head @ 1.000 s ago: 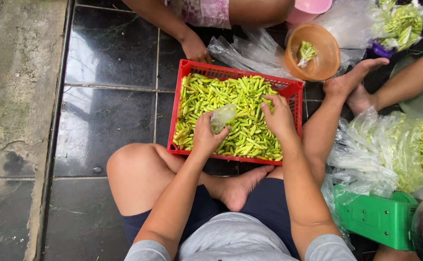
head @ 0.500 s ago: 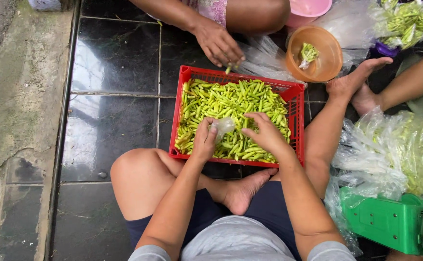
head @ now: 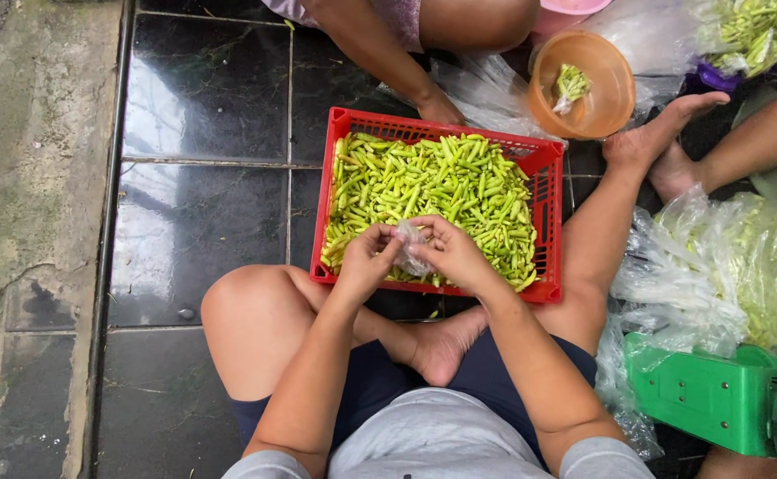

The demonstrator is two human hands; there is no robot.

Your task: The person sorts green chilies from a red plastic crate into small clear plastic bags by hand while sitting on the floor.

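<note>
A red plastic crate (head: 550, 168) full of green chilli peppers (head: 442, 186) sits on the dark tiled floor in front of my crossed legs. Over the crate's near edge my left hand (head: 366, 259) and my right hand (head: 451, 253) both pinch a small clear plastic bag (head: 411, 248) between them. The bag looks crumpled and I cannot tell what is inside it.
Another person's hand (head: 440, 108) rests at the crate's far rim. An orange bowl (head: 584, 84) with a few chillies stands at the back right. Clear bags of chillies (head: 752, 266) pile up on the right beside a green scale (head: 708, 395). A foot (head: 650, 142) lies right of the crate.
My right hand came off the chillies and joined my left hand at the crate's near edge. Both now grip the small bag. The other person's hand shifted right along the far rim.
</note>
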